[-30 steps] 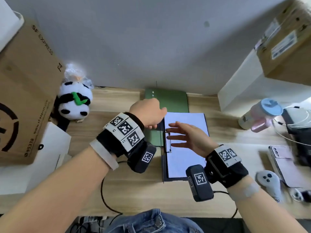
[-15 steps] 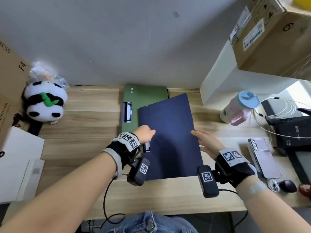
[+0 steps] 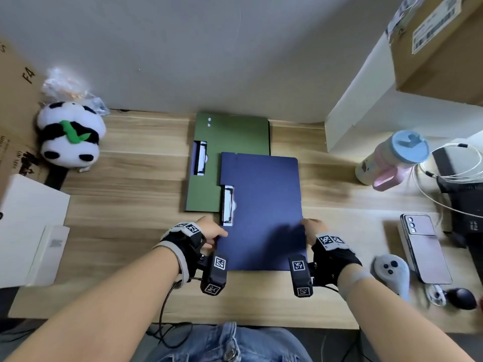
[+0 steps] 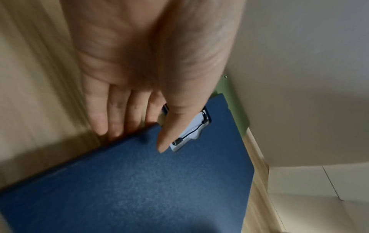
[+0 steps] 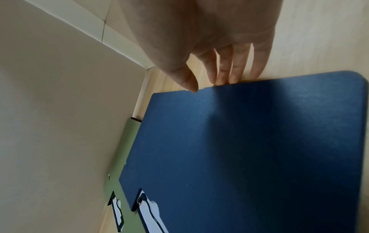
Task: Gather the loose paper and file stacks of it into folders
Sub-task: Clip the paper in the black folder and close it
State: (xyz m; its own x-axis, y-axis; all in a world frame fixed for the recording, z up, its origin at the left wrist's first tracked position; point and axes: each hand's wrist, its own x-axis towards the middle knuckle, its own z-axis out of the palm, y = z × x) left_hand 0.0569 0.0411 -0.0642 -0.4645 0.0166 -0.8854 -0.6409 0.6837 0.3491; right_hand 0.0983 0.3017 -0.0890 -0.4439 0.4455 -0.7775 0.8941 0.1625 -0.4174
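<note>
Pinched left edge of blue folder (image 3: 261, 205) with left hand (image 3: 212, 231), thumb on top; pressed straight fingers (image 5: 238, 63) of right hand (image 3: 312, 228) against right edge.

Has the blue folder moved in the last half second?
Yes. The blue folder turned from tilted to square with the green folder, its far right corner coming nearer.
</note>
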